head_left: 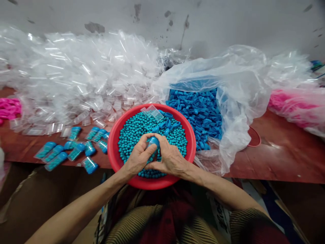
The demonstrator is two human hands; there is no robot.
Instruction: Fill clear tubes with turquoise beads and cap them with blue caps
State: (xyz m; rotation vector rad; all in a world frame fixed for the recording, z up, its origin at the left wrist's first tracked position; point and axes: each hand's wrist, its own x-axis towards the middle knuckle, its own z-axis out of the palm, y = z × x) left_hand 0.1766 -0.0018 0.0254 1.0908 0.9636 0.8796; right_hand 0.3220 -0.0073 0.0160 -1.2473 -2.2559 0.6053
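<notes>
Both of my hands meet over a red basin (113, 135) filled with small teal balls (132, 132). Between them is a small clear container with a blue cap (153, 142). My left hand (138, 154) wraps its fingers and thumb around the container. My right hand (170, 156) curls against it from the other side, its index finger at the cap. The container's lower part is mostly hidden by my fingers. On the balls just beyond lie a few loose blue caps (175, 125) and clear empty containers (154, 112).
Filled blue-capped containers (54, 161) lie left of the basin. Behind them rises a large heap of clear containers (83, 78). A plastic bag (236, 101) of blue caps (203, 118) sits right, with pink pieces (291, 105) farther off. The red tabletop (284, 152) ends near my body.
</notes>
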